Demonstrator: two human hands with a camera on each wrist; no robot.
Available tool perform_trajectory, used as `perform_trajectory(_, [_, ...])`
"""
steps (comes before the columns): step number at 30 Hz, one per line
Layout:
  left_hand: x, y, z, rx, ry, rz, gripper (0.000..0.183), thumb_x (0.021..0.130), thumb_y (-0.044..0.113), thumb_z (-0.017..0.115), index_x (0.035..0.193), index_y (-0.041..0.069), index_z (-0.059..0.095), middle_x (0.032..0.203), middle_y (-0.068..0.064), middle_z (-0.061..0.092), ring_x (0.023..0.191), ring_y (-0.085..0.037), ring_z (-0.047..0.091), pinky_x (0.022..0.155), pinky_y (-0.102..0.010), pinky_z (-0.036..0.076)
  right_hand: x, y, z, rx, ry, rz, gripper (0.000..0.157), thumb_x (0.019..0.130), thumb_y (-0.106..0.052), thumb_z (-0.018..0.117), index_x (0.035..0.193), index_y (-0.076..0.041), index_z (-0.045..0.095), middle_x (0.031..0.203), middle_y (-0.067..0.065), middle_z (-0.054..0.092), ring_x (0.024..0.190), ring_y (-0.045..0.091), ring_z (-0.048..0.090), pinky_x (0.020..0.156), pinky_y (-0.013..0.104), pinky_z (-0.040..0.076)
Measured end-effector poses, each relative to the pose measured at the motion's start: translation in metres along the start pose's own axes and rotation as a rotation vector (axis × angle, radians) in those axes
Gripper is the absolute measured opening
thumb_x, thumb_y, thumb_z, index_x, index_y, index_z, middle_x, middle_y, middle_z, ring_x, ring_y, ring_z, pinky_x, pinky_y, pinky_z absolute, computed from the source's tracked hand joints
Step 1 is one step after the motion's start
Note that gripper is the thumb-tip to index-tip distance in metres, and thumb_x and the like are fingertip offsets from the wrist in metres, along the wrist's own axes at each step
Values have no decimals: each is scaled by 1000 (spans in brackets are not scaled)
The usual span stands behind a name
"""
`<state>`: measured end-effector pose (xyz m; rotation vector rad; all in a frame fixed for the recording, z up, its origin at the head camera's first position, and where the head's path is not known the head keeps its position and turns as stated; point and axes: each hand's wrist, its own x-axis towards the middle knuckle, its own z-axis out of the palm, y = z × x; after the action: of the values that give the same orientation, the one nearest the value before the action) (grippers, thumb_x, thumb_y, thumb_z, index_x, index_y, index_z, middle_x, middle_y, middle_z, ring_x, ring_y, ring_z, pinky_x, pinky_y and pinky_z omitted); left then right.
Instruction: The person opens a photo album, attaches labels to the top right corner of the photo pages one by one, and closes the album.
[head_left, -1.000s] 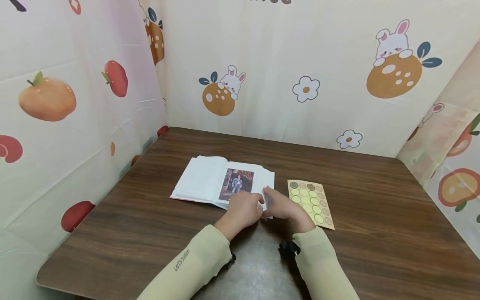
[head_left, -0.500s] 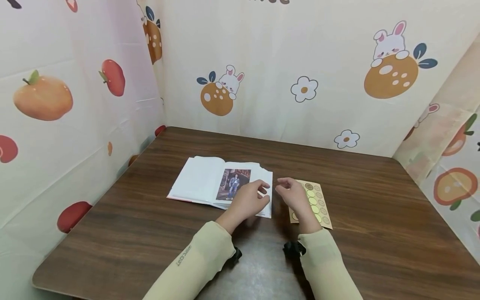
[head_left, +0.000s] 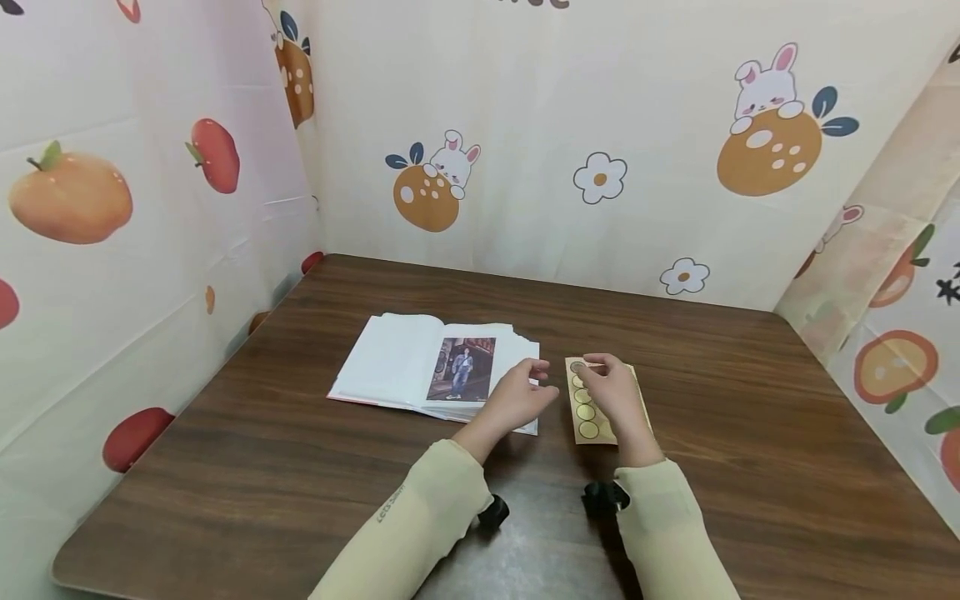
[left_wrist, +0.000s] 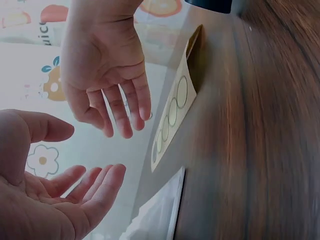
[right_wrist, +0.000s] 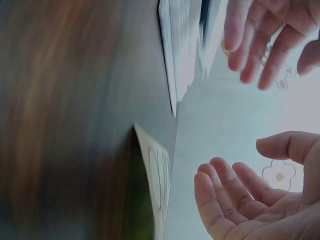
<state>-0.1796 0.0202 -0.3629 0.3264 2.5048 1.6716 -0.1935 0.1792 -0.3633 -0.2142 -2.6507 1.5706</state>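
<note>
An open photo album (head_left: pixel 397 362) lies on the table, white pages up, with one photo (head_left: pixel 461 369) of a standing person on its right page. Just right of it is a tan sheet of round stickers (head_left: pixel 587 408), its near edge lifted off the tabletop in the left wrist view. My left hand (head_left: pixel 517 398) hovers over the album's right edge, thumb and fingers apart, holding nothing. My right hand (head_left: pixel 617 396) is above the sticker sheet and hides its right part. In the right wrist view the right hand (right_wrist: pixel 250 200) has loosely bent fingers with nothing between them.
The brown wooden table (head_left: pixel 247 467) reaches back to a printed fabric curtain (head_left: pixel 525 125) with bunnies and fruit. Another curtain (head_left: pixel 165 292) hangs along the left side. Dark wrist cameras (head_left: pixel 603 498) sit under the sleeves.
Both hands have come away from the album's right page edge and moved right. The right hand now covers part of the sticker sheet; the photo on the page is fully uncovered.
</note>
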Motion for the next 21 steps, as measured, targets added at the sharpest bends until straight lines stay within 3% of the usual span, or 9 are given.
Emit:
perform_trajectory(6, [6, 2, 11, -89, -1, -65, 50, 82, 13, 59, 128, -3, 49, 122, -19, 54, 106, -26, 56, 85, -32, 47, -1, 2, -15, 1, 5, 46, 45, 88, -14, 46, 129, 6, 48, 114, 23, 54, 96, 36, 57, 75, 32, 48])
perform_trajectory(14, [11, 6, 28, -168, 6, -147, 51, 84, 14, 57, 132, 0, 47, 130, -16, 50, 120, -29, 46, 97, -38, 39, -3, 10, -35, -40, 27, 80, 47, 92, -20, 48, 131, 7, 44, 116, 24, 51, 98, 34, 54, 77, 35, 47])
perform_trajectory(21, [13, 4, 41, -230, -4, -192, 55, 85, 17, 57, 136, 0, 43, 138, -20, 41, 126, -33, 38, 101, -43, 34, -5, 17, -51, -46, 21, 120, 52, 90, -21, 45, 134, 6, 41, 133, 26, 40, 119, 38, 39, 96, 47, 35])
